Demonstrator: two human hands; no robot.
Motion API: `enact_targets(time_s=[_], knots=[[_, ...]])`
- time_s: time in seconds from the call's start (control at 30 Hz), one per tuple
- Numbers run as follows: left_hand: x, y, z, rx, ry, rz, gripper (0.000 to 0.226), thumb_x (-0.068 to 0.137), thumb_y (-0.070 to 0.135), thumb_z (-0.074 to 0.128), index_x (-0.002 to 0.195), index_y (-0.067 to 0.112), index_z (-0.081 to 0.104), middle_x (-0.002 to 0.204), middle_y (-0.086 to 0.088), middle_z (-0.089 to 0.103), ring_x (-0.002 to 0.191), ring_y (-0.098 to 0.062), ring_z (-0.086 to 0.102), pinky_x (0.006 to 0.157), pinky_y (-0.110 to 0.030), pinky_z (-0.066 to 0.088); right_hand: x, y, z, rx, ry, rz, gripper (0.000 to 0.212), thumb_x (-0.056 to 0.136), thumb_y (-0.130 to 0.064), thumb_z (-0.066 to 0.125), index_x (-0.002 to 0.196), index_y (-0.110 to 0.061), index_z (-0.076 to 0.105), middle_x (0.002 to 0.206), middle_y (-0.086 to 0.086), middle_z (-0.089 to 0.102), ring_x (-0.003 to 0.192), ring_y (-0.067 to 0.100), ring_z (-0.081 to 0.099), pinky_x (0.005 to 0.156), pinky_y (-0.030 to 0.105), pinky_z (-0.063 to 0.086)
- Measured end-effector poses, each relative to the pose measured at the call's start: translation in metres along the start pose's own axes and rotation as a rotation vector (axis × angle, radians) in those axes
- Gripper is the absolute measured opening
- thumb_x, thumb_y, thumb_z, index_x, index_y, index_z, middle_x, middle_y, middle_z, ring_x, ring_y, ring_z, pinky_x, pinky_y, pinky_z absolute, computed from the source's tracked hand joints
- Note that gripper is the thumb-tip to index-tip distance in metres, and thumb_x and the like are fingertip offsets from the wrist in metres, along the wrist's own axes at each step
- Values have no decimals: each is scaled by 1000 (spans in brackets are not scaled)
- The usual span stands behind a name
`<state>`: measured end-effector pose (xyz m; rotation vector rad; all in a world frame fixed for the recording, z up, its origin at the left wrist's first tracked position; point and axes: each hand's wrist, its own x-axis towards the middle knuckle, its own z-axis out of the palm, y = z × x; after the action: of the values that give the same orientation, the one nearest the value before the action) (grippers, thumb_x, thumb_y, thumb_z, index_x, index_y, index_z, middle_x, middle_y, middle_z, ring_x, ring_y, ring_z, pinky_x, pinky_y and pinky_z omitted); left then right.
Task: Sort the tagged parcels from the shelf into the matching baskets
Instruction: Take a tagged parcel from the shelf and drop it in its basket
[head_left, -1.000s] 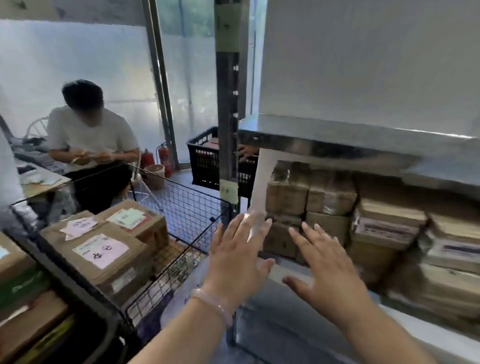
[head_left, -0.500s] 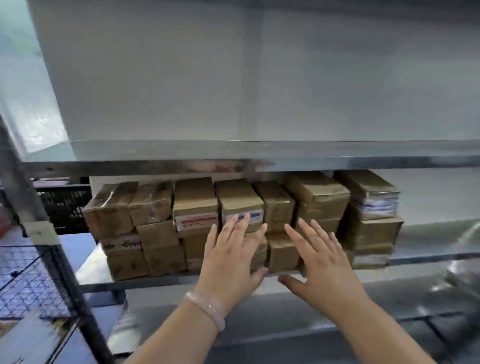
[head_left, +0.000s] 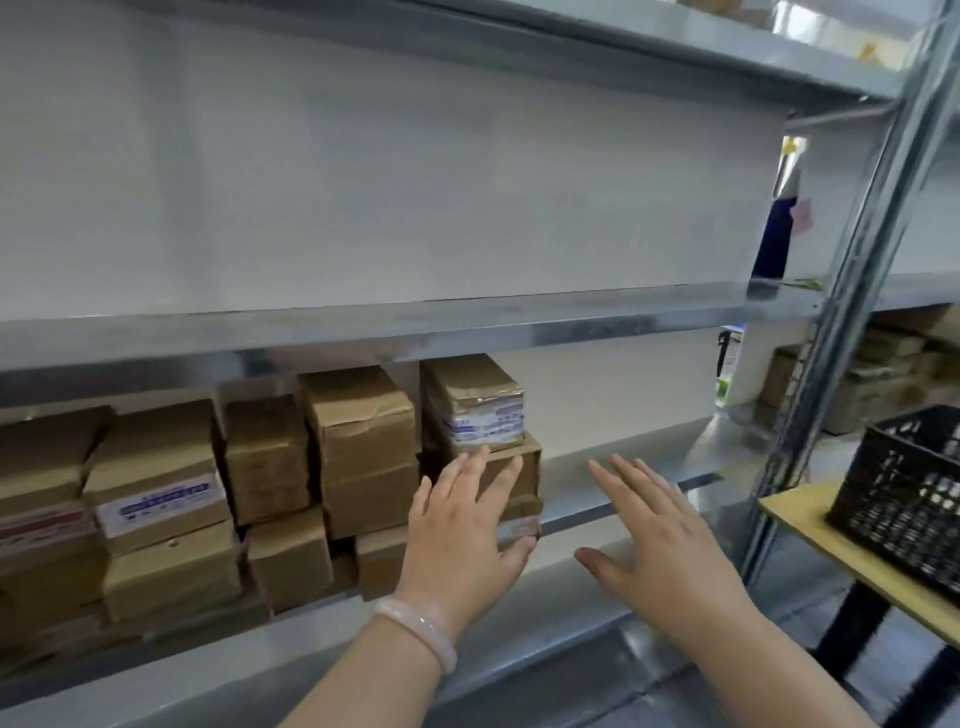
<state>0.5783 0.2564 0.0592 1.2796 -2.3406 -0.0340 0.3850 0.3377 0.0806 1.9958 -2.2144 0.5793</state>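
Both of the person's arms reach up from the bottom of the frame toward the grey metal shelf (head_left: 623, 470). The left grip (head_left: 462, 540), with a pale translucent bracelet (head_left: 415, 626) on its wrist, is spread wide with straight fingers and holds nothing. Its fingertips lie over the front of the plain brown cardboard parcel (head_left: 531, 475) second from the top in the right-most stack, though I cannot tell whether they actually touch it. On top of that one sits a tape-wrapped brown parcel with a white and blue label (head_left: 475, 402). The right grip (head_left: 670, 545) is equally wide and empty, hovering in front of the bare stretch of shelf to the right of the stack, apart from any parcel. The other brown taped parcels (head_left: 358, 441) fill the lower shelf from the centre out to the left edge of the frame, piled two and three high (several are too blurred for their labels to be read). At the right edge a black slatted plastic basket (head_left: 904, 499) stands on a yellow-topped table (head_left: 795, 514), beyond the shelf's grey upright post (head_left: 862, 249).
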Motion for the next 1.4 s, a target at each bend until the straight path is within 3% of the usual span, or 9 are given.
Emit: enact_targets(time_s=[0.63, 0.73, 0.83, 0.97, 1.03, 1.1, 1.17, 1.3, 1.4], knots=[[169, -37, 48, -393, 177, -443, 59, 96, 53, 51, 151, 38, 34, 164, 0, 14, 151, -24, 12, 117, -39, 27, 164, 55, 49, 174, -100, -55, 76, 88, -63, 48, 148, -50, 2, 158, -22, -2, 146, 2, -1, 118, 27, 10], [185, -37, 50, -503, 199, -560, 56, 98, 51, 50, 150, 36, 36, 161, -2, 19, 146, -25, 28, 102, -34, 41, 183, 59, 57, 254, -106, -56, 73, 88, -62, 48, 147, -51, 5, 158, -24, 0, 145, 1, 3, 117, 28, 18], [194, -36, 52, -554, 194, -660, 56, 97, 51, 52, 149, 37, 36, 154, -3, 25, 131, -25, 45, 83, -27, 39, 193, 66, 66, 304, -154, -111, 69, 89, -61, 46, 146, -53, 8, 157, -26, 1, 145, -1, 4, 117, 28, 20], [197, -37, 54, -588, 239, -684, 49, 96, 45, 59, 143, 32, 49, 146, -3, 38, 100, -9, 46, 83, -24, 39, 206, 78, 68, 368, -191, -158, 65, 91, -58, 46, 147, -52, 13, 156, -26, 5, 144, -1, 7, 117, 28, 21], [197, -36, 55, -613, 275, -700, 46, 96, 40, 61, 140, 30, 53, 147, -1, 42, 106, -8, 47, 88, -24, 42, 213, 84, 67, 380, -217, -183, 64, 92, -57, 46, 147, -51, 13, 156, -26, 6, 144, -1, 7, 117, 28, 19], [195, -32, 58, -663, 311, -736, 45, 95, 36, 63, 139, 32, 55, 152, 0, 41, 128, -15, 47, 105, -33, 43, 218, 91, 65, 391, -231, -235, 64, 92, -58, 45, 147, -51, 14, 156, -26, 6, 144, -1, 8, 117, 28, 18], [191, -24, 59, -678, 352, -768, 44, 95, 34, 65, 138, 33, 57, 158, -2, 36, 145, -20, 34, 118, -43, 32, 221, 100, 63, 415, -249, -275, 62, 92, -57, 45, 146, -51, 16, 156, -26, 8, 143, -1, 8, 117, 27, 18], [175, 2, 62, -743, 455, -822, 41, 91, 35, 69, 132, 37, 62, 157, 2, 37, 146, -17, 32, 120, -45, 29, 219, 120, 59, 481, -272, -344, 60, 92, -55, 47, 146, -50, 21, 154, -27, 13, 142, -3, 10, 116, 24, 18], [154, 28, 67, -849, 527, -856, 29, 85, 40, 74, 111, 52, 67, 151, 5, 46, 139, -16, 42, 115, -46, 38, 214, 132, 63, 577, -293, -350, 59, 92, -51, 50, 146, -45, 26, 154, -22, 22, 142, -2, 15, 117, 25, 18]])
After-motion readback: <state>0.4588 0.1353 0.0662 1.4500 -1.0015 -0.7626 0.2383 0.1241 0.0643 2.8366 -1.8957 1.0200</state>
